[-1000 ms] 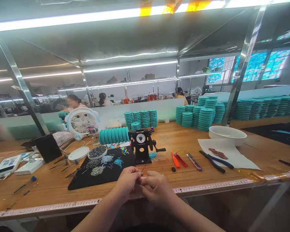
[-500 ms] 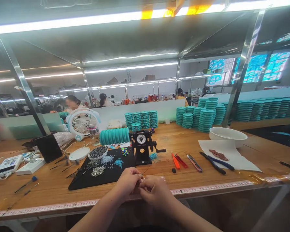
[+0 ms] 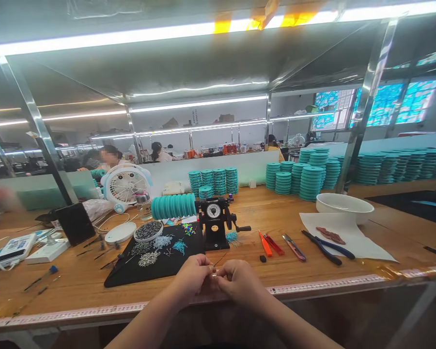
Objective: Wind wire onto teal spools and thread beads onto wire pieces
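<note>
My left hand [image 3: 192,277] and my right hand [image 3: 239,280] meet over the front edge of the wooden bench, both closed with thumb and fingers pinched. Their fingertips nearly touch around something small that I cannot make out. A thin dark strand slants up from between them. Just beyond stands a black hand-crank winder [image 3: 215,228] with a round dial and a row of teal spools [image 3: 173,207] at its left side. Left of my hands, a black mat [image 3: 148,270] bears small metal parts [image 3: 148,258], pale blue pieces and a dish of dark beads [image 3: 147,230].
Right of the winder lie an orange cutter [image 3: 265,244], scissors-like snips [image 3: 294,247] and dark-handled pliers [image 3: 321,247] on white paper. A white bowl [image 3: 345,206] and stacked teal spools [image 3: 310,183] stand behind. A fan [image 3: 127,186] stands back left. People sit beyond the partition.
My right hand has shifted slightly right and up, opening a small gap between the fingertips. Both hands stay pinched. The whole view has shifted slightly.
</note>
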The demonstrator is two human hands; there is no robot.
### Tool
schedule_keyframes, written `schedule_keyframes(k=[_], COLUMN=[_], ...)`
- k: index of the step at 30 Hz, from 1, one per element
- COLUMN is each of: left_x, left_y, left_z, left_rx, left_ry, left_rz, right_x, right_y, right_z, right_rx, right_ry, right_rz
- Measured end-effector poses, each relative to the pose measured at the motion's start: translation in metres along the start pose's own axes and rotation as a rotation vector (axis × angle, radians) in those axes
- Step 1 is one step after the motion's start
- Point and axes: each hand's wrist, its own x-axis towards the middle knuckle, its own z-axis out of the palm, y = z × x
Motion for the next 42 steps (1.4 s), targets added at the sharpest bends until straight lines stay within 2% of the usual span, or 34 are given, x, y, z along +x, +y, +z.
schedule_keyframes(k=[3,7,10,12,15,18,22,32,42], left_x=[-0.004,-0.008,-0.008,-0.007,-0.005,-0.003,0.003,0.016,0.021], left_y=[0.001,0.006,0.007,0.006,0.004,0.001,-0.002,-0.006,-0.005], left_z=[0.002,0.001,-0.003,-0.006,-0.008,-0.009,-0.01,-0.007,-0.007], left_rx=[-0.036,-0.147,-0.188,-0.178,-0.13,-0.04,0.131,0.467,0.498], left_ry=[0.018,-0.034,-0.046,-0.031,-0.002,0.03,0.088,0.119,0.077], left_rz=[0.005,-0.052,-0.03,0.016,0.052,0.042,-0.007,0.005,-0.03], right_x=[-0.003,-0.014,-0.018,-0.017,-0.011,-0.006,-0.004,-0.012,-0.011], right_y=[-0.003,-0.001,0.003,0.006,0.014,0.025,0.04,0.059,0.061], right_z=[0.004,0.024,0.03,0.026,0.012,-0.002,-0.014,-0.032,-0.037], right_rx=[0.009,-0.166,-0.256,-0.206,-0.11,-0.128,-0.137,-0.207,-0.278], right_ry=[0.016,0.131,0.172,0.161,0.19,0.155,0.1,0.094,0.088], right_rz=[-0.003,-0.241,-0.301,-0.274,-0.158,-0.024,0.065,0.134,0.164])
